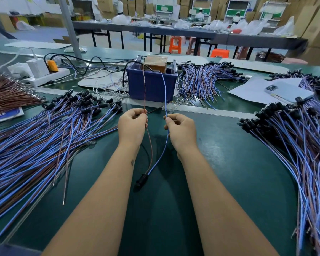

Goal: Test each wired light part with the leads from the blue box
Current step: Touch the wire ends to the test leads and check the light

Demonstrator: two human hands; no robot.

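The blue box [151, 85] stands at the middle back of the green table, with a brown block inside. A brown lead [144, 89] and a blue lead [164, 93] run from it down to my hands. My left hand [131, 128] pinches the brown lead together with the brown wire of one light part. My right hand [181, 132] pinches the blue lead with that part's blue wire. The part's black socket [141, 180] hangs low between my forearms, and the bulb end is not visibly lit.
Large heaps of blue and brown wired parts lie left [44, 137], right [299, 145] and behind the box [203, 82]. A white power strip [46, 76] sits back left. A phone [288, 91] rests on white paper at the right. Loose glass bulbs [181, 103] lie by the box.
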